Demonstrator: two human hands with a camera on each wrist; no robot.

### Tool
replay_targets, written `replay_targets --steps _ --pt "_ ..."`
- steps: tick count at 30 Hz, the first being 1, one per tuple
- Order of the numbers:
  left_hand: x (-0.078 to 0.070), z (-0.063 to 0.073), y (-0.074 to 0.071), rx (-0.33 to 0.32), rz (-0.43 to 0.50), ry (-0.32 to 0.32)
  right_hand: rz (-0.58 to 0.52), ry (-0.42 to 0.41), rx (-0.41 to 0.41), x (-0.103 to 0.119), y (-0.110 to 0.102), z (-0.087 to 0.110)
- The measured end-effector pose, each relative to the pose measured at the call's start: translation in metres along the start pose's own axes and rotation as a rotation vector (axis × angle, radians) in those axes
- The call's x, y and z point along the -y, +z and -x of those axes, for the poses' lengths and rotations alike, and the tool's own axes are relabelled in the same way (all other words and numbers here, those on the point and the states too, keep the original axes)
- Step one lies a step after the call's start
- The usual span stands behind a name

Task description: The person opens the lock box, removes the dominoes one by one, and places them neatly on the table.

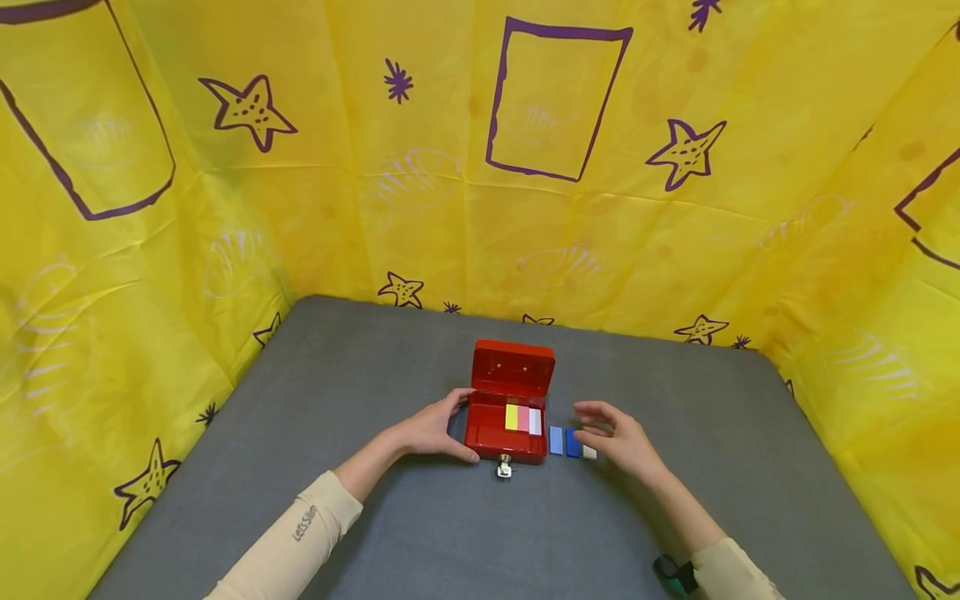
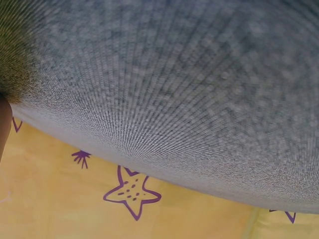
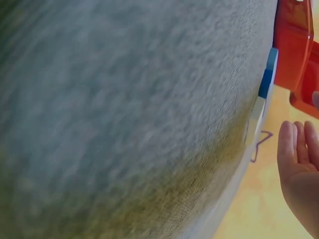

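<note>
While right grip (image 1: 624, 443) hovers, white block (image 1: 589, 453) lies below.

In the lower left of the head view, dark lettering (image 1: 305, 523) is running along the pale beige left sleeve (image 1: 273, 554), spelling out what I am reading as "Lets Slim". The words are climbing steeply toward the upper right, the capital L sitting lowest and the last letters nearing the cuff (image 1: 341, 498). The print is appearing small; any apostrophe is proving too fine to tell.
</note>
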State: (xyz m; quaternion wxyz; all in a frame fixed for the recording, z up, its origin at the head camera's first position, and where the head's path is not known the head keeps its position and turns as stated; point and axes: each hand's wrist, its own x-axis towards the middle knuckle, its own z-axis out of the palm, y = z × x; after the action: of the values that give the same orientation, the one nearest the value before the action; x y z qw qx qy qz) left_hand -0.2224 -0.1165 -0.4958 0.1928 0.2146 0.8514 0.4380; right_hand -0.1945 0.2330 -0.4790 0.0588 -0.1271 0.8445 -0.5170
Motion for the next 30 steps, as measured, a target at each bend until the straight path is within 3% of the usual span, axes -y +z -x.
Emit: replay_targets --steps 20,30 --pt "0.000 -0.001 0.000 0.002 0.003 -0.010 -0.039 -0.034 0.008 0.024 0.029 -0.018" --pt "0.000 -0.001 0.000 0.002 -0.003 0.000 -0.112 -0.074 0.070 0.033 0.040 -0.027"
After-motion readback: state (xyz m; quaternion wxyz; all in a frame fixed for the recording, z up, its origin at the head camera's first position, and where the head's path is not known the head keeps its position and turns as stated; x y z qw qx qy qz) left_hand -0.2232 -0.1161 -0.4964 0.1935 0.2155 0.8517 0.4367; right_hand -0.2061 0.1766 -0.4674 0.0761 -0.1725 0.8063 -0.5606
